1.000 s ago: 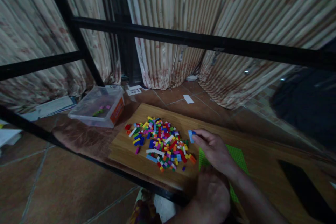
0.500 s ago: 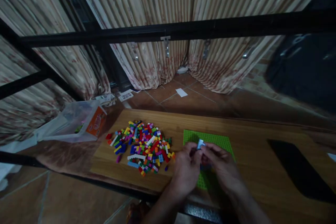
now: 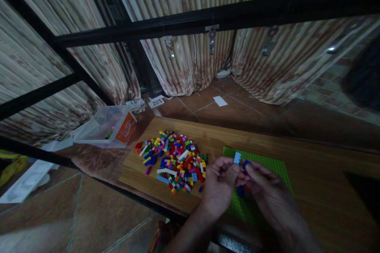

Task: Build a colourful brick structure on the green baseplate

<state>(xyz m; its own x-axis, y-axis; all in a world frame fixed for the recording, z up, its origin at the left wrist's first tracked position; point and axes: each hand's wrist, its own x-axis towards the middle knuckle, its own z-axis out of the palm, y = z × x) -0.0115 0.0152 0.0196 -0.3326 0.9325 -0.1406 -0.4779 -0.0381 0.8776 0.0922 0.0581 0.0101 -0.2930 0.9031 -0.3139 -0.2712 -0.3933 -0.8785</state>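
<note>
A light blue toy brick stands up between the thumb and fingers of my left hand. Pinched in my right hand is a dark blue brick, close beside the light blue one but apart from it. Both hands are over a green studded baseplate. Below the fingers, another dark blue brick and a bit of red show on the plate, mostly hidden by my hands.
A pile of mixed toy bricks lies to the left on the wooden board. Beyond its left end sits a clear plastic box with an orange label. A dark flat object lies at the right. A black rail crosses behind.
My hands have drawn slightly apart, and the dark blue brick now shows separately from the light blue one. The view has turned left, so everything sits further right.
</note>
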